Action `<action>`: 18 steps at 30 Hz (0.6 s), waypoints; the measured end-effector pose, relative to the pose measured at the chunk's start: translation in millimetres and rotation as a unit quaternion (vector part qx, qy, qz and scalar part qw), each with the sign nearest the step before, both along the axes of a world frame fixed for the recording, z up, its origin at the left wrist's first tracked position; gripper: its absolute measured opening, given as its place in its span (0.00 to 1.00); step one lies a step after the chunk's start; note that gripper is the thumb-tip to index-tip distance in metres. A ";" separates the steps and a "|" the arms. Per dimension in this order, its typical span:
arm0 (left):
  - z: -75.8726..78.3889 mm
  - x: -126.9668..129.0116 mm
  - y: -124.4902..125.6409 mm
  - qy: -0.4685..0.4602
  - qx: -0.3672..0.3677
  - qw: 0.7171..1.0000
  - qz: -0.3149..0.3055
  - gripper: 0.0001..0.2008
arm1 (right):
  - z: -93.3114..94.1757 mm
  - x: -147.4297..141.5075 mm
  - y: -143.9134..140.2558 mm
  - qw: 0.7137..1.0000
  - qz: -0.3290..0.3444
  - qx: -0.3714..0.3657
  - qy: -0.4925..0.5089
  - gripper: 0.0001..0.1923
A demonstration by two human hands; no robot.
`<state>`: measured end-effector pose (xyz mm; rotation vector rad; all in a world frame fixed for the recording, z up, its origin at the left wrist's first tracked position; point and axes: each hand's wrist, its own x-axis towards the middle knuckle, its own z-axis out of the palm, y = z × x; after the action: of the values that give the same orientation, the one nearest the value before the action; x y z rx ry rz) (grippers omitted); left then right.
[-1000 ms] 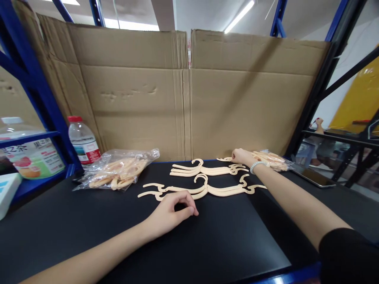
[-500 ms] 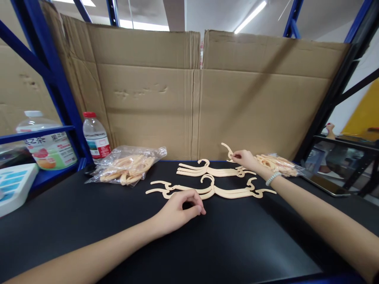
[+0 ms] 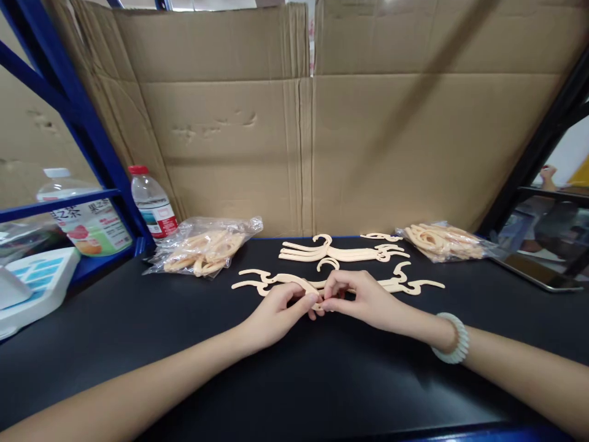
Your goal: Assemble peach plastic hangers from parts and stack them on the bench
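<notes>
My left hand [image 3: 278, 316] is closed on a beige curved hanger piece [image 3: 297, 281] in front of the folding hangers. My right hand [image 3: 363, 301] meets it at the middle, thumb and fingers pinched at the piece's lower right end. My fingers partly hide this joint. Just behind my hands lie beige folding hangers [image 3: 416, 286] with hooked ends, partly covered by my right hand. Farther back, a row of stacked hangers [image 3: 352, 255] lies with a curved hook at its middle. A loose beige piece [image 3: 381, 236] rests near the table's back edge.
Clear bags of beige hanger parts lie left [image 3: 207, 248] and right [image 3: 444, 241]. A red-capped water bottle [image 3: 154, 205] stands behind the left bag. At far right is a dark flat device [image 3: 538, 273]. Cardboard [image 3: 230, 141] walls the back of the black table [image 3: 368, 380].
My right hand has come from the back right to meet my left hand. A curved piece is now between them. The view has tilted down.
</notes>
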<state>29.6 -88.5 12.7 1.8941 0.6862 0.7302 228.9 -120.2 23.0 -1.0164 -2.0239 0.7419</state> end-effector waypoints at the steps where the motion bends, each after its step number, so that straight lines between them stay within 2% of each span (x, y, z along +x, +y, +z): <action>1: -0.6 0.1 0.3 -0.005 -0.008 1.000 0.002 0.15 | 0.3 4.9 3.3 1.000 -0.008 0.003 -0.004 0.08; 4: -1.3 1.2 0.5 -0.021 -0.023 0.999 0.017 0.16 | 3.2 30.0 20.0 0.994 -0.056 0.068 -0.065 0.09; 7: 0.1 2.5 -0.3 -0.042 -0.034 0.998 0.020 0.16 | 2.2 65.1 42.3 0.953 -0.142 0.168 -0.207 0.06; 10: 1.8 2.9 -1.1 -0.070 -0.045 0.996 0.011 0.16 | -4.3 96.7 60.8 0.924 -0.195 0.171 -0.280 0.09; 13: 2.9 2.5 -1.1 -0.076 -0.047 0.996 0.020 0.16 | -9.6 112.7 69.4 0.905 -0.204 0.169 -0.332 0.08; 18: 2.8 1.7 -1.0 -0.077 -0.047 0.995 0.046 0.15 | -9.0 111.2 69.4 0.896 -0.190 0.200 -0.348 0.04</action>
<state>31.2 -89.5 15.6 1.7101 0.7014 0.8761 340.1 -50.8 14.0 -1.4933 -2.2978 -0.3006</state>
